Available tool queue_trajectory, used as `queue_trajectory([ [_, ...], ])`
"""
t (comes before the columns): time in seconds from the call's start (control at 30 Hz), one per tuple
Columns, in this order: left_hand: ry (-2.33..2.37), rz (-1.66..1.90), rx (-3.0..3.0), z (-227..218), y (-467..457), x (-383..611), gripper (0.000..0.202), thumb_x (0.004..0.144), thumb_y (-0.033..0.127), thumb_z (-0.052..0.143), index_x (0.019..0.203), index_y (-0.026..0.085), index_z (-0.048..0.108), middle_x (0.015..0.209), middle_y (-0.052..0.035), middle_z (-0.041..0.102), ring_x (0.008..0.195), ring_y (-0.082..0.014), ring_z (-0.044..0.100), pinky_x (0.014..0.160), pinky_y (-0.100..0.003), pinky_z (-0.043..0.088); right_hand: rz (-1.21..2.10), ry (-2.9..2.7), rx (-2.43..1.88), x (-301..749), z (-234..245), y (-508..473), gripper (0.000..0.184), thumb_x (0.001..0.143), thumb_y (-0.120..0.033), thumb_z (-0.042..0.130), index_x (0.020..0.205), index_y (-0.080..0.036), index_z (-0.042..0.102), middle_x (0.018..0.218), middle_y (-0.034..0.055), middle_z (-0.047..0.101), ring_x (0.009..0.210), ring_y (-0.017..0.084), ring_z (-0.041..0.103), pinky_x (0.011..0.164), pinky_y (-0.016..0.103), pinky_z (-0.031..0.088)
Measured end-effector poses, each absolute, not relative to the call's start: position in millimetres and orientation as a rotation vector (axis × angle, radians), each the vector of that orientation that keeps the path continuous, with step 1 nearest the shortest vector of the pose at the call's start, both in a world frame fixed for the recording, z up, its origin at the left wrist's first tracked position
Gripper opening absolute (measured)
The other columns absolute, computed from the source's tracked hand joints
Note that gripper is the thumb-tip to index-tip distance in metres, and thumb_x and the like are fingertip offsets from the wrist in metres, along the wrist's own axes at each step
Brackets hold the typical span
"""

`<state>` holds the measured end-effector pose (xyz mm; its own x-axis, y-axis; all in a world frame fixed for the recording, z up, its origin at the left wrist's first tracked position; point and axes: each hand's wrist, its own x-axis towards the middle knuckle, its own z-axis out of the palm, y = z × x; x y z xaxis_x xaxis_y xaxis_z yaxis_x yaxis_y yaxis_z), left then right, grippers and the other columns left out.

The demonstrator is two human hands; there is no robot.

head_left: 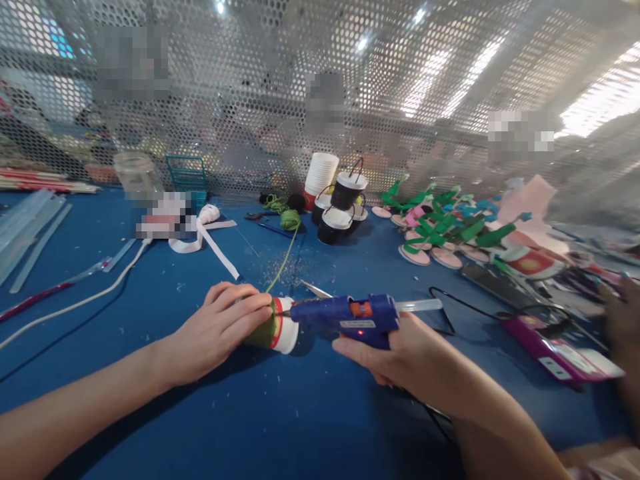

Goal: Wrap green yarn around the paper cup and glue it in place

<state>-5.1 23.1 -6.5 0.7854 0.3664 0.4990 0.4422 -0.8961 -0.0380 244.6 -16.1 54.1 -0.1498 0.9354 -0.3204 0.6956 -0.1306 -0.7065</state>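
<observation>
A paper cup point(286, 335), white and red at its rim, lies on its side with green yarn wound round the rest of it. Over the wound part, my left hand point(220, 327) is closed on the cup. One yarn strand point(286, 259) runs from it back to a green yarn ball point(290, 220). My right hand point(400, 353) grips a blue hot glue gun point(345, 317), its red light on and a clear glue stick point(419, 305) poking out behind. The gun's nozzle touches or nearly touches the cup beside the yarn's edge. Scissor blades point(316, 289) show partly behind the gun.
Stacked white cups point(321, 175) and small black buckets point(335, 225) stand at the back. Green craft plants point(440, 227) are to the right, near a purple power strip point(555, 350). White ribbon point(217, 250) and clear glue sticks point(30, 233) lie left. Another person's hand point(625, 320) is far right.
</observation>
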Motion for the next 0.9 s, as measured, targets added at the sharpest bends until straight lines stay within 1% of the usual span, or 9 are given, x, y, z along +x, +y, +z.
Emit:
queue_trajectory([
  [0.1, -0.665, -0.753, -2.827, -7, 23, -4, 0.028, 0.088, 0.006, 0.03, 0.113, 0.012, 0.042, 0.113, -0.0108, 0.054, 0.108, -0.0219, 0.039, 0.088, -0.037, 0.027, 1.158, -1.864, -1.805, 245, 53, -18, 0.02, 0.07, -0.041, 0.057, 0.072, -0.021, 0.057, 0.038, -0.0075, 0.043, 0.034, 0.007, 0.038, 0.033, 0.018, 0.03],
  [0.27, -0.712, -0.782, -2.815, -8, 24, -3, 0.027, 0.086, 0.005, 0.033, 0.11, 0.014, 0.043, 0.112, -0.0096, 0.055, 0.108, -0.0214, 0.04, 0.088, -0.037, 0.028, 1.144, -1.847, -1.835, 246, 53, -19, 0.023, 0.068, -0.043, 0.059, 0.068, -0.02, 0.053, 0.037, -0.0076, 0.043, 0.033, 0.007, 0.038, 0.033, 0.018, 0.03],
  [0.4, -0.656, -0.749, -2.803, -7, 23, -4, 0.03, 0.087, 0.005, 0.032, 0.114, 0.013, 0.042, 0.113, -0.0101, 0.055, 0.109, -0.022, 0.039, 0.088, -0.037, 0.028, 1.128, -1.843, -1.854, 247, 51, -14, 0.029, 0.069, -0.044, 0.057, 0.056, -0.02, 0.048, 0.036, -0.0059, 0.044, 0.032, 0.007, 0.039, 0.033, 0.018, 0.031],
  [0.53, -0.574, -0.691, -2.78, -4, 22, -4, 0.031, 0.088, 0.006, 0.031, 0.116, 0.012, 0.042, 0.115, -0.0102, 0.054, 0.11, -0.0227, 0.039, 0.088, -0.038, 0.029, 1.072, -1.907, -1.82, 248, 47, -9, 0.039, 0.07, -0.047, 0.054, 0.046, -0.019, 0.043, 0.035, -0.0034, 0.045, 0.034, 0.008, 0.041, 0.037, 0.019, 0.034],
  [0.73, -0.54, -0.648, -2.773, -1, 22, -3, 0.029, 0.091, 0.012, 0.028, 0.116, 0.012, 0.044, 0.113, -0.0099, 0.055, 0.11, -0.0227, 0.039, 0.088, -0.037, 0.029, 1.122, -1.905, -1.731, 247, 44, -5, 0.036, 0.073, -0.046, 0.051, 0.051, -0.018, 0.049, 0.037, -0.0036, 0.046, 0.034, 0.008, 0.042, 0.038, 0.02, 0.035],
  [0.9, -0.547, -0.641, -2.782, -2, 21, -3, 0.031, 0.092, 0.012, 0.025, 0.116, 0.012, 0.044, 0.115, -0.0104, 0.054, 0.11, -0.023, 0.039, 0.089, -0.039, 0.028, 1.145, -1.897, -1.746, 242, 46, -1, 0.044, 0.073, -0.045, 0.051, 0.039, -0.018, 0.04, 0.036, -0.0019, 0.044, 0.034, 0.007, 0.041, 0.04, 0.02, 0.036],
])
